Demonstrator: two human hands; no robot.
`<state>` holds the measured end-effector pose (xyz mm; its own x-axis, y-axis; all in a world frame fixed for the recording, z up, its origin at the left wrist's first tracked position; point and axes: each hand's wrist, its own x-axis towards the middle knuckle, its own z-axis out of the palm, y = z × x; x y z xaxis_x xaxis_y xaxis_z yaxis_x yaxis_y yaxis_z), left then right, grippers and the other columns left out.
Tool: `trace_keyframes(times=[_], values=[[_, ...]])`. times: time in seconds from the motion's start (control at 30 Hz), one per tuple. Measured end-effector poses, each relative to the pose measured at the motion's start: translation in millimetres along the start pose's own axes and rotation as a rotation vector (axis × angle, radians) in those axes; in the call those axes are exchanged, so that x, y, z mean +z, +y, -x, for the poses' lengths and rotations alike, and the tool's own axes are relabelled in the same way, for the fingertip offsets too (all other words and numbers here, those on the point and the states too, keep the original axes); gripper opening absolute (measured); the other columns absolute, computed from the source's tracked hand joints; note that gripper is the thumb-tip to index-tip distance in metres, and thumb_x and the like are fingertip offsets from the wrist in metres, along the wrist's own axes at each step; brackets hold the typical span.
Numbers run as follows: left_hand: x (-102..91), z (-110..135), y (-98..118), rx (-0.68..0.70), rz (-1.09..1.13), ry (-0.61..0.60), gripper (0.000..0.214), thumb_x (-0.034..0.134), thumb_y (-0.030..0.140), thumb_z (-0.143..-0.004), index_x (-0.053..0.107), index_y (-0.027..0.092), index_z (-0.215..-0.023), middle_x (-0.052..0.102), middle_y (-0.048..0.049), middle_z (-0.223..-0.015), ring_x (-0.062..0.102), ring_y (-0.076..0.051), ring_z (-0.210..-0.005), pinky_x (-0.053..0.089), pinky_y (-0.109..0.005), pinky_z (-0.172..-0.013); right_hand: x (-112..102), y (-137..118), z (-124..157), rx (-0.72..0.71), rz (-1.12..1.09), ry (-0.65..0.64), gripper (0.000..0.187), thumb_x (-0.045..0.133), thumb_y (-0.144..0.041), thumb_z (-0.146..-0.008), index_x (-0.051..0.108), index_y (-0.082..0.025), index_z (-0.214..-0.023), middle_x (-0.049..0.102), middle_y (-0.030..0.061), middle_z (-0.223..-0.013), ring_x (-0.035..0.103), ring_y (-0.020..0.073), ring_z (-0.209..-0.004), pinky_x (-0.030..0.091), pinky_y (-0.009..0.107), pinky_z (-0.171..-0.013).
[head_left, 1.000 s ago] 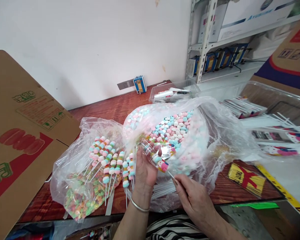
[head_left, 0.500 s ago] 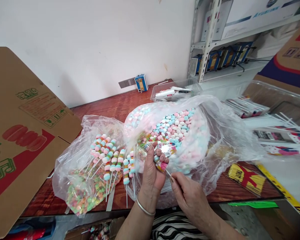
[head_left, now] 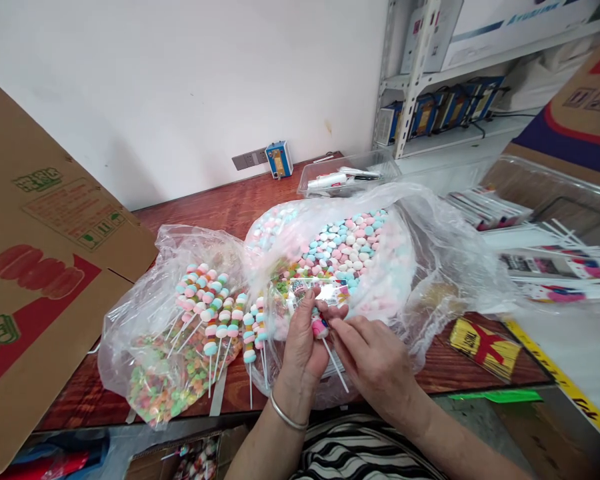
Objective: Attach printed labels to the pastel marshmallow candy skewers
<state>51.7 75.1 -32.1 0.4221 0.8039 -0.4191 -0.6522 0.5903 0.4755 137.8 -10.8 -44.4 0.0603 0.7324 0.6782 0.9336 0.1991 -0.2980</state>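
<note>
My left hand (head_left: 303, 340) is closed around a candy skewer (head_left: 319, 328) in a printed clear wrapper, its white stick slanting down to the right. The thumb and fingers of my right hand (head_left: 373, 357) pinch at the wrapper's lower end, beside the top of the bare stick. Much of the candy is hidden by my fingers. Beyond my hands lies a large clear bag of pastel marshmallows (head_left: 353, 243), with small gummies showing at its near left edge. Unwrapped marshmallow skewers (head_left: 215, 307) rest on a bag of colourful gummies (head_left: 165, 387) to the left.
A cardboard box (head_left: 55, 267) stands at the left. Flat printed wrappers (head_left: 555, 263) and white sticks lie at the right, near a yellow twist-tie pack (head_left: 485, 348). A clear plastic tray (head_left: 347, 190) with pens sits behind the marshmallows. An open box (head_left: 145, 463) holds candy below the table edge.
My right hand has moved from the stick's lower part up to the wrapper's end, and the white stick now shows in full. The whole view has shifted slightly.
</note>
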Motion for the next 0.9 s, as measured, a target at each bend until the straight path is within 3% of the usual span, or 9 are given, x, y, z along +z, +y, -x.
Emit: trace_keyframes(times=[0.13, 0.27, 0.43, 0.6, 0.9], values=[[1.7, 1.0, -5.8, -0.009, -0.021, 0.030, 0.021, 0.075, 0.024, -0.075, 0.065, 0.017, -0.091, 0.062, 0.0018, -0.067, 0.066, -0.014, -0.069, 0.055, -0.035, -0.085, 3.9, -0.9, -5.0, -0.069, 0.059, -0.014, 0.014, 0.051, -0.016, -0.096, 0.065, -0.014, -0.092, 0.065, 0.0076, -0.077, 0.054, 0.0209, -0.070, 0.040, 0.035, -0.066], [-0.9, -2.5, -4.3, -0.011, -0.007, 0.038, 0.016, 0.074, 0.024, -0.076, 0.063, 0.017, -0.085, 0.060, 0.0028, -0.066, 0.062, -0.012, -0.065, 0.055, -0.033, -0.083, 6.6, -0.8, -4.6, -0.064, 0.050, 0.000, 0.013, 0.053, -0.014, -0.093, 0.063, -0.016, -0.085, 0.061, 0.0065, -0.072, 0.051, 0.0207, -0.068, 0.039, 0.035, -0.065], [-3.2, -5.4, 4.4, 0.055, 0.023, 0.106, 0.012, 0.072, 0.022, -0.077, 0.061, 0.018, -0.082, 0.056, 0.0054, -0.063, 0.057, -0.008, -0.060, 0.054, -0.031, -0.081, 7.8, 0.5, -0.5, -0.086, -0.015, -0.009, 0.012, 0.052, -0.012, -0.093, 0.062, -0.014, -0.087, 0.061, 0.0070, -0.073, 0.052, 0.0202, -0.070, 0.041, 0.034, -0.065], [-0.4, -3.5, 2.1, 0.047, -0.076, -0.007, 0.014, 0.072, 0.028, -0.076, 0.061, 0.019, -0.078, 0.055, 0.0038, -0.064, 0.057, -0.011, -0.063, 0.052, -0.031, -0.076, 7.6, 0.5, -3.3, -0.089, -0.026, -0.004, 0.013, 0.053, -0.014, -0.095, 0.063, -0.010, -0.103, 0.067, 0.0101, -0.084, 0.057, 0.0215, -0.077, 0.043, 0.035, -0.069], [-0.9, -4.2, -3.7, 0.024, -0.078, 0.032, 0.015, 0.069, 0.030, -0.079, 0.060, 0.019, -0.074, 0.054, 0.0033, -0.064, 0.056, -0.012, -0.061, 0.052, -0.033, -0.079, 11.6, 0.1, -7.5, -0.115, 0.040, -0.025, 0.010, 0.054, -0.013, -0.093, 0.063, -0.014, -0.090, 0.064, 0.0081, -0.074, 0.054, 0.0220, -0.068, 0.042, 0.036, -0.064]])
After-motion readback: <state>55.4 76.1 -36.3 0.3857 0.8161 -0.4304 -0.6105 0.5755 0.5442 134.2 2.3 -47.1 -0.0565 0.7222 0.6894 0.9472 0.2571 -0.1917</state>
